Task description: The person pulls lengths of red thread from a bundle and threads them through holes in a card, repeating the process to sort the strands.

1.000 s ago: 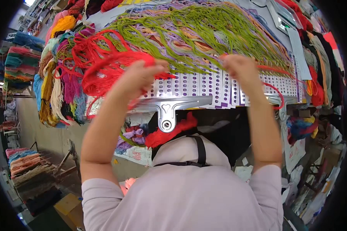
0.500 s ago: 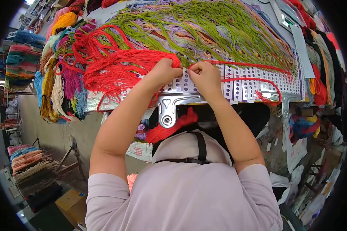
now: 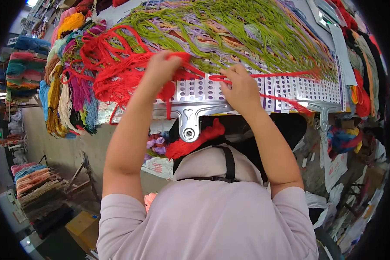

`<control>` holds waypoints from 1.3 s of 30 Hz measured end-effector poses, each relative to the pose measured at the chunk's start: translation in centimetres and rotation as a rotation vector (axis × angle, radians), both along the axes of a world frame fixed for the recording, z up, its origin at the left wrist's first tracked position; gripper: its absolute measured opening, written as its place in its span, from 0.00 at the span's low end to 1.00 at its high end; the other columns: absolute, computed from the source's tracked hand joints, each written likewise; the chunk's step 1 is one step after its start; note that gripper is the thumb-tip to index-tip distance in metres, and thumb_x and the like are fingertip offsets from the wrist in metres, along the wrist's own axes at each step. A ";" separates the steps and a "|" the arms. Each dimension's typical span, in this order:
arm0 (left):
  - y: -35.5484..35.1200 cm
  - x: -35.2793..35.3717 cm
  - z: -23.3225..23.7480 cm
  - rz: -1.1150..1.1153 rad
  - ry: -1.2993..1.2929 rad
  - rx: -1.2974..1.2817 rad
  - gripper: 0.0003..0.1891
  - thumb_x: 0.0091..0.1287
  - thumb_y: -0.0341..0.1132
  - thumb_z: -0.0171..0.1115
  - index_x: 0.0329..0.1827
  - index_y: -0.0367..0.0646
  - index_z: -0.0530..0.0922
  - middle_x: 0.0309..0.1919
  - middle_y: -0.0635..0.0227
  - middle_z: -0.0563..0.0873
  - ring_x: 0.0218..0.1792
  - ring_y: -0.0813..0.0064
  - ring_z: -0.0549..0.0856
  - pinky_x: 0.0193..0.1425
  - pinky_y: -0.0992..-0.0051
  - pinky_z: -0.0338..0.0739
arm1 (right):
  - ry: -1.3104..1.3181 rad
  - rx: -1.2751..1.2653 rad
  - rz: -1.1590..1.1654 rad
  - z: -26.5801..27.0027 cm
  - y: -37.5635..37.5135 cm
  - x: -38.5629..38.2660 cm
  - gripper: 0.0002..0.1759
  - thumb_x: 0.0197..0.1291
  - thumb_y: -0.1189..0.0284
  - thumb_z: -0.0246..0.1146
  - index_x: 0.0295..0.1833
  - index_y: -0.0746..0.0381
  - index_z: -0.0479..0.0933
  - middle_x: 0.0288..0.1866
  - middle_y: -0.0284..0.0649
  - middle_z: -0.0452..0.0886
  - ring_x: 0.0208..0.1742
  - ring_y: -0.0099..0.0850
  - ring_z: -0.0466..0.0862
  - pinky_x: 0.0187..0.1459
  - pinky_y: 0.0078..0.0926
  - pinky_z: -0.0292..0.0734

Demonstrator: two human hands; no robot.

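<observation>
A large tangle of red yarn [image 3: 117, 76] lies at the left of the table. My left hand [image 3: 162, 69] is closed on a bundle of this red yarn, some of which hangs over the table's front edge. To the right, my right hand [image 3: 239, 86] pinches a red strand, with a small loop beside its fingertips. Red strands run on from it to the right. Under both hands lie white cards with rows of dark holes [image 3: 281, 86]. Green and lilac threads [image 3: 229, 32] spread behind them. A silver metal clip [image 3: 189, 123] grips the front edge.
A second metal clip [image 3: 323, 113] sits at the right of the edge. Multicoloured skeins [image 3: 76, 86] hang at the table's left end, and more skeins [image 3: 362, 97] at the right. A cardboard box [image 3: 82, 229] stands on the floor at lower left.
My left hand has moved left and up with the red yarn, away from the right hand. My right hand has shifted slightly right and down. The red strands at the right have moved.
</observation>
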State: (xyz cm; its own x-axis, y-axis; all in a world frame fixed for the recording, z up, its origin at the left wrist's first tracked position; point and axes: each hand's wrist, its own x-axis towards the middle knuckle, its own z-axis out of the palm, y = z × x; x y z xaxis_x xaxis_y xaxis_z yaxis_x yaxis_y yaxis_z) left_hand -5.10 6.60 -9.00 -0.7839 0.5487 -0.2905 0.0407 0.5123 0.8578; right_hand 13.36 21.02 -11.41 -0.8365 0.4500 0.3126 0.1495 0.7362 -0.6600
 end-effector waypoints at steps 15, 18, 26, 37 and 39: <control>1.5 3.8 0.5 -0.353 -0.513 0.377 0.12 0.64 0.24 0.57 0.48 0.37 0.67 0.44 0.56 0.82 0.25 0.73 0.85 0.22 0.80 0.77 | -0.060 -0.451 0.188 1.5 1.0 -1.1 0.24 0.50 0.77 0.59 0.56 0.60 0.66 0.31 0.41 0.76 0.33 0.39 0.78 0.37 0.34 0.73; 2.5 4.3 -1.2 -0.402 -0.330 0.191 0.10 0.63 0.25 0.59 0.44 0.38 0.68 0.32 0.68 0.79 0.26 0.77 0.84 0.25 0.79 0.77 | -0.060 -0.387 0.234 1.5 1.4 -1.4 0.26 0.50 0.77 0.58 0.58 0.60 0.65 0.33 0.43 0.76 0.34 0.41 0.79 0.39 0.35 0.73; -7.9 -7.9 5.7 0.201 -0.396 0.370 0.10 0.63 0.32 0.62 0.27 0.49 0.69 0.15 0.83 0.63 0.12 0.91 0.58 0.13 0.86 0.48 | -0.059 -0.037 0.128 -1.4 1.6 -1.7 0.16 0.54 0.77 0.57 0.51 0.62 0.71 0.37 0.45 0.79 0.39 0.45 0.80 0.41 0.39 0.74; -5.5 -7.8 9.7 0.166 -0.066 0.409 0.07 0.65 0.31 0.61 0.43 0.41 0.75 0.20 0.80 0.71 0.16 0.90 0.64 0.15 0.86 0.55 | -0.009 -0.401 0.015 1.0 -0.7 -1.1 0.12 0.55 0.77 0.60 0.46 0.63 0.75 0.28 0.39 0.78 0.29 0.27 0.78 0.33 0.25 0.72; -4.4 -1.9 9.2 0.057 -0.470 0.533 0.12 0.69 0.35 0.56 0.48 0.36 0.78 0.28 0.78 0.77 0.19 0.93 0.63 0.18 0.89 0.55 | 0.189 -0.663 -0.016 1.9 -2.8 -1.1 0.10 0.54 0.75 0.65 0.43 0.64 0.77 0.28 0.36 0.77 0.27 0.18 0.75 0.30 0.18 0.70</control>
